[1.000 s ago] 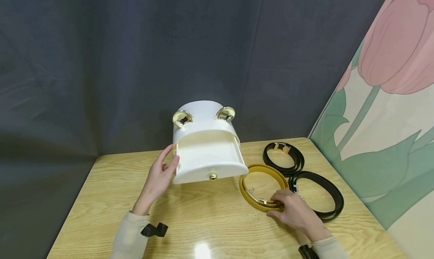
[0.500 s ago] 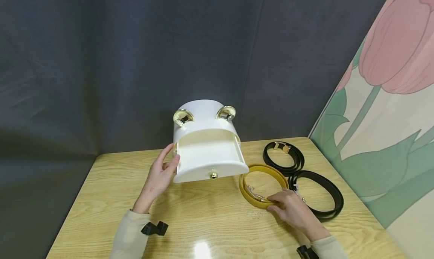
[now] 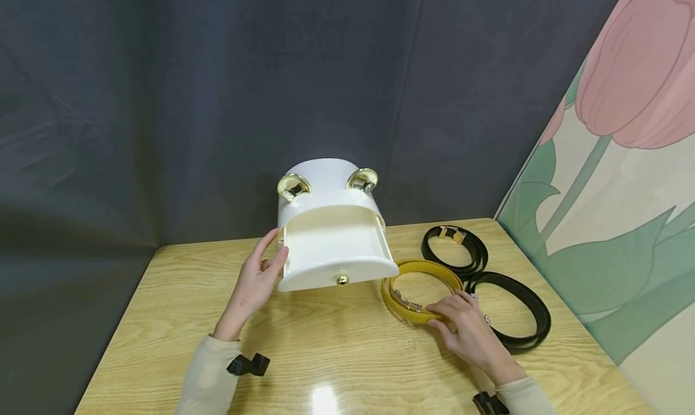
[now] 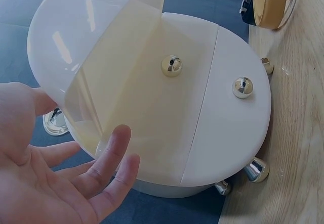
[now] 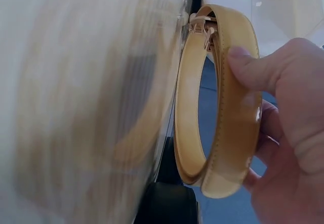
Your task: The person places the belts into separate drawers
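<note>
A white rounded box (image 3: 326, 177) with gold fittings stands near the curtain, its upper drawer (image 3: 331, 240) pulled out and bare inside. At the box's left side, my left hand (image 3: 255, 288) rests with thumb and index finger against the drawer and body; its other fingers are loosely bent in the left wrist view. My right hand (image 3: 469, 330) pinches the near side of a coiled yellow belt (image 3: 402, 309), thumb on the outer face (image 5: 238, 113) of the strap. The belt's metal buckle (image 5: 202, 26) shows inside the coil.
Two coiled black belts lie to the right: one farther back with a gold buckle (image 3: 458, 237), the other black belt (image 3: 534, 309) beside my right hand. A dark curtain (image 3: 217, 101) hangs behind the wooden table (image 3: 179, 294). A tulip-patterned panel (image 3: 613, 234) borders the right.
My right hand has shifted slightly away from me, and the near side of the yellow belt has moved with it, narrowing its loop in view. My left hand and the drawer stay put.
</note>
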Tool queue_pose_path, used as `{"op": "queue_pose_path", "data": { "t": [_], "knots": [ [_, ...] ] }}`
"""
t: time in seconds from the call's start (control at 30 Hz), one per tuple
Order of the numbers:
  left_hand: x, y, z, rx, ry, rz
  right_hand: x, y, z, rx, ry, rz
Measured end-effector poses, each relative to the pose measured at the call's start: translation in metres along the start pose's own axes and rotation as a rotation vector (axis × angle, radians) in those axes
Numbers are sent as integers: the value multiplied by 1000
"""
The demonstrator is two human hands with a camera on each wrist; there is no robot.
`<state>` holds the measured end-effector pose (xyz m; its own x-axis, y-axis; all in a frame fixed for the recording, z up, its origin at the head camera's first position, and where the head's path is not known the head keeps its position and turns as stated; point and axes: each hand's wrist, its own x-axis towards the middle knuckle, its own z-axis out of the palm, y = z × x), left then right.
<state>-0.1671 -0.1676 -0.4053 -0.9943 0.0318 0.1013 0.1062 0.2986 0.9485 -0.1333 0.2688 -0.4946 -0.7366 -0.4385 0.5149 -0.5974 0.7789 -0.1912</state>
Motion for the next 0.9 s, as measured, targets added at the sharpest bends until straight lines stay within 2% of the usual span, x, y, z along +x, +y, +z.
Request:
{"op": "queue_pose_path", "data": {
  "t": [0.3,0.9],
  "knots": [
    [0,0,-1,3,4,1,3,1,-1,-5,68,-9],
    [-2,2,-2,11,-8,5,5,0,-8,125,162,40]
  ]
}}
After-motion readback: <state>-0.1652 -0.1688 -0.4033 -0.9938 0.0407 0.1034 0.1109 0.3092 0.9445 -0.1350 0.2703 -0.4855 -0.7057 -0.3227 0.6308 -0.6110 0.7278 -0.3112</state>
